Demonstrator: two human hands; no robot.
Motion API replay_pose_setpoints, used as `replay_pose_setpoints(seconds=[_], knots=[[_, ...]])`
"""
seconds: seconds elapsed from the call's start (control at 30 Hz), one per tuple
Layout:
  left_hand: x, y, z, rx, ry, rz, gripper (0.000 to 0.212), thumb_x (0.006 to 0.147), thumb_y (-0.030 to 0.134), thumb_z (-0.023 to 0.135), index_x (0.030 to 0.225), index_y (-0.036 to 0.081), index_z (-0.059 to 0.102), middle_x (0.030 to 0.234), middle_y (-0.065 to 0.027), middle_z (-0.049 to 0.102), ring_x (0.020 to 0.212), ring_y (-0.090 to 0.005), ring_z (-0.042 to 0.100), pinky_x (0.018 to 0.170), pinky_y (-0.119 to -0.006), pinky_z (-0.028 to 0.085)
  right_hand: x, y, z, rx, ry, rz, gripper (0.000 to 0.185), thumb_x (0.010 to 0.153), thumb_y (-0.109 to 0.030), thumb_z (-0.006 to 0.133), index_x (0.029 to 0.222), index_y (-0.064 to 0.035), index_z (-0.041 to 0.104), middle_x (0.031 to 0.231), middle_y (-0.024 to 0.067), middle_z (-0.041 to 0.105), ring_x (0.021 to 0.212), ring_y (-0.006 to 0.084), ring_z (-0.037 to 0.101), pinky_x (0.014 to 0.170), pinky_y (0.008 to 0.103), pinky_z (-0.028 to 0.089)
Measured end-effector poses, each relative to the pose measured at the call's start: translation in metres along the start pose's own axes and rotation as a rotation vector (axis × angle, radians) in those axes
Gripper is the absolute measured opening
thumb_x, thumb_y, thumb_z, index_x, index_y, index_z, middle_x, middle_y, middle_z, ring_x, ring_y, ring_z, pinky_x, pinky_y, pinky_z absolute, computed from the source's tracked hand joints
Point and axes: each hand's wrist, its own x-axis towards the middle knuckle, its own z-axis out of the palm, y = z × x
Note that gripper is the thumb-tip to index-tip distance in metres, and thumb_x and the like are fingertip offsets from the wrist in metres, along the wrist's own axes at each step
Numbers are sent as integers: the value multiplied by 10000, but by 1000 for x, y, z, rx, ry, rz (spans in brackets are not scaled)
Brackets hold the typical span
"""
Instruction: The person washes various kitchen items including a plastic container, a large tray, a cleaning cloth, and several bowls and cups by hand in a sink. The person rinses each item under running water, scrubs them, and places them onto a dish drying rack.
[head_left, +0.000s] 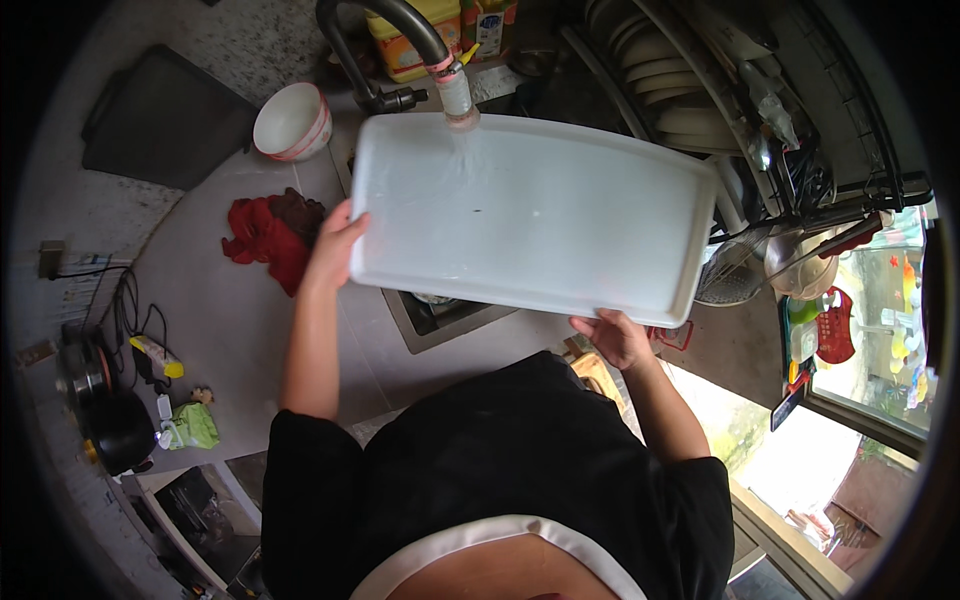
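A large rectangular white tray (540, 217) is held over the sink (420, 330), hiding most of it. My left hand (337, 244) grips its left short side, thumb on the rim. At the near long side, towards the right corner, my right hand (615, 337) holds the rim with its fingers. Water runs from the dark curved faucet (405, 26), through a clear nozzle (455, 97), onto the tray's upper left part. A small dark mark shows on the tray's surface. The undersides of both hands' grips are partly hidden.
Red and brown cloths (262, 232) lie on the counter left of the tray, below stacked white bowls (292, 124). A dish rack with plates (667, 90) stands at the upper right, near hanging strainers (727, 281). A yellow jug (420, 41) is behind the faucet.
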Motion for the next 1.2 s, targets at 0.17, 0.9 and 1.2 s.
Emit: replay_pose_setpoints(seconds=[0.17, 0.9, 1.2], knots=[[-57, 65, -30, 166, 225, 44, 398, 888, 48, 536, 1268, -8, 432, 1144, -107, 575, 1014, -174, 564, 872, -315, 468, 36, 32, 39, 79, -104, 164, 337, 886, -22, 469, 1206, 53, 398, 1158, 212, 533, 1075, 344, 566, 957, 445, 476], [-181, 89, 16, -53, 466, 270, 570, 634, -8, 457, 1202, -68, 462, 1084, -194, 581, 958, -304, 601, 859, -383, 491, 198, 14, 81, -1647, -129, -935, 426, 892, -217, 529, 1258, -7, 469, 1271, 219, 471, 1195, 346, 450, 980, 367, 382], [-180, 76, 76, -168, 386, 264, 593, 592, 12, 433, 1171, -104, 479, 1055, -209, 591, 942, -328, 604, 852, -394, 495, 277, 56, 138, -1744, -105, -33, 741, 917, -528, 323, 1414, 10, 211, 1449, 215, 275, 1366, 330, 221, 1108, 464, 168]])
